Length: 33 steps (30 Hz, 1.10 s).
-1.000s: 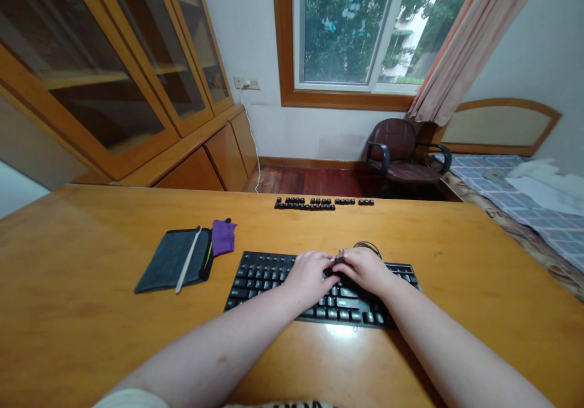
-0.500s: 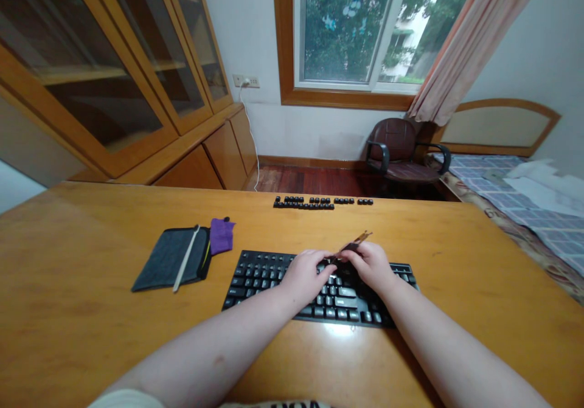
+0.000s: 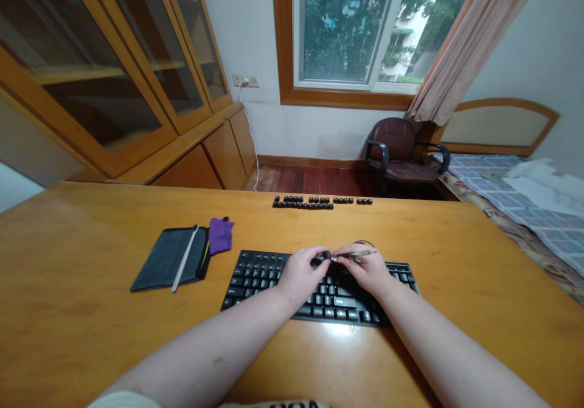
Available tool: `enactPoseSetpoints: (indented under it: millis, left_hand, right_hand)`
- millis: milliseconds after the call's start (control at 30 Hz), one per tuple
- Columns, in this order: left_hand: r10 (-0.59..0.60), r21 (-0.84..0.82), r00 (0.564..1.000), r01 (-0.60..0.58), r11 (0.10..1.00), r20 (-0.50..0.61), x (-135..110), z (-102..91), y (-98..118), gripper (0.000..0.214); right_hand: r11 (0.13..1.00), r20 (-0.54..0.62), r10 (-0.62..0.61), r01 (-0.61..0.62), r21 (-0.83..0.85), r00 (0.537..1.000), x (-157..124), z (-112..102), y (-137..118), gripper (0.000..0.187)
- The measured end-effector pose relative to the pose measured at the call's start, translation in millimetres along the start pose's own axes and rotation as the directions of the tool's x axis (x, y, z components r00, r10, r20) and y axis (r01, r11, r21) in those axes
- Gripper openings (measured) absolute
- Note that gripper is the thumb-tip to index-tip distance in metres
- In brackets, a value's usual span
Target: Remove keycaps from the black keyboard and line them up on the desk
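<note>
A black keyboard (image 3: pixel 269 274) lies across the desk below my hands; its top rows at the left show smaller, bare-looking key posts. My left hand (image 3: pixel 301 271), above the keyboard's middle, pinches a small black keycap (image 3: pixel 326 255) between thumb and forefinger. Close beside it, my right hand (image 3: pixel 365 268) is closed around a slim, brownish, stick-like tool (image 3: pixel 360 253), its left end at the keycap. A thin dark loop shows just behind the right hand. The tool's exact kind cannot be made out.
Black keycaps (image 3: pixel 303 206) stand in two rows near the desk's far edge. To the left lie a dark grey zip pouch (image 3: pixel 157 262), a pale stick-like brush (image 3: pixel 185 262) on it, and a purple cloth (image 3: pixel 221 236). Beyond the desk stands an armchair (image 3: pixel 395 146).
The tool in my right hand has swung from pointing up and away to lying nearly level. Both hands have drawn together, and the keycap now shows in my left fingers.
</note>
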State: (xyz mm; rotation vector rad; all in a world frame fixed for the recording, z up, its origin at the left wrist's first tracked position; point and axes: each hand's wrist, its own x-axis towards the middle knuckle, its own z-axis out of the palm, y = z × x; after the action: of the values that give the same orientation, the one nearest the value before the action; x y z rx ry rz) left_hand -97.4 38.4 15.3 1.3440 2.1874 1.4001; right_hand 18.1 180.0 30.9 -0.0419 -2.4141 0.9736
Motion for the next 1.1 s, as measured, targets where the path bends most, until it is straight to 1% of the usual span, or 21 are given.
enactPoseSetpoints:
  millis: [67,133,233,300,367,500,600,700,733,800,867,933,1000,1100]
  left_hand:
    - [-0.012,-0.027,1.000,0.011,1.000,-0.029,0.2,0.1,-1.5,0.020]
    - [-0.001,-0.044,0.999,-0.001,0.999,-0.054,0.4,-0.5,-1.9,0.023]
    - [0.042,-0.041,0.997,-0.044,0.998,-0.058,0.9,-2.5,-0.1,0.023]
    - [0.042,-0.054,0.998,-0.045,0.998,-0.043,1.8,-4.0,1.4,0.020]
    - [0.019,-0.096,0.999,-0.021,0.995,-0.031,2.9,-4.6,1.7,0.019]
    - [-0.053,-0.223,0.998,0.045,0.974,-0.031,4.6,-2.9,-2.0,0.019]
    - [-0.107,-0.300,0.993,0.088,0.950,-0.049,5.6,-1.1,-5.2,0.018]
    - [-0.142,-0.358,0.986,0.102,0.928,-0.087,7.1,0.1,-6.7,0.017]
    - [-0.156,-0.381,0.983,0.107,0.918,-0.100,7.7,0.6,-6.9,0.016]
    - [-0.187,-0.437,0.975,0.119,0.891,-0.116,8.9,1.8,-6.9,0.016]
    - [-0.213,-0.508,0.972,0.134,0.851,-0.100,9.9,2.9,-6.1,0.016]
    - [-0.225,-0.580,0.973,0.153,0.800,-0.054,10.0,3.5,-4.2,0.016]
    - [-0.216,-0.626,0.976,0.168,0.762,-0.002,9.5,3.4,-1.6,0.015]
    - [-0.185,-0.627,0.981,0.185,0.757,0.066,8.3,2.3,1.3,0.012]
  right_hand:
    - [0.997,-0.008,-0.055,0.055,0.055,0.998,0.5,0.7,-1.6,0.014]
    - [0.991,-0.020,-0.092,0.093,0.092,0.996,0.4,1.7,-1.7,0.013]
    - [0.987,-0.060,-0.123,0.128,0.099,0.991,-0.5,2.7,0.3,0.013]
    - [0.986,-0.092,-0.139,0.147,0.083,0.986,-1.2,2.6,1.6,0.015]
    - [0.985,-0.100,-0.153,0.160,0.068,0.983,-1.4,1.9,1.8,0.015]
    - [0.977,-0.045,-0.202,0.204,0.065,0.978,-0.4,-0.4,-1.8,0.016]
    - [0.969,-0.023,-0.246,0.247,0.021,0.969,-0.3,-2.3,-4.4,0.019]
    - [0.956,0.024,-0.293,0.294,-0.012,0.956,-2.9,-3.2,-4.1,0.024]
    - [0.955,0.027,-0.295,0.295,-0.020,0.955,-4.2,-3.1,-3.4,0.025]
    - [0.967,-0.026,-0.254,0.252,-0.046,0.967,-6.7,-2.1,-1.1,0.029]
    - [0.979,-0.106,-0.187,0.176,-0.102,0.977,-8.1,-0.7,1.5,0.031]
    - [0.974,-0.135,-0.157,0.131,-0.185,0.978,-8.0,0.8,3.8,0.032]
    - [0.953,-0.106,-0.185,0.152,-0.261,0.977,-6.7,2.2,5.2,0.029]
    - [0.922,-0.037,-0.276,0.253,-0.292,0.961,-4.5,3.7,5.4,0.026]
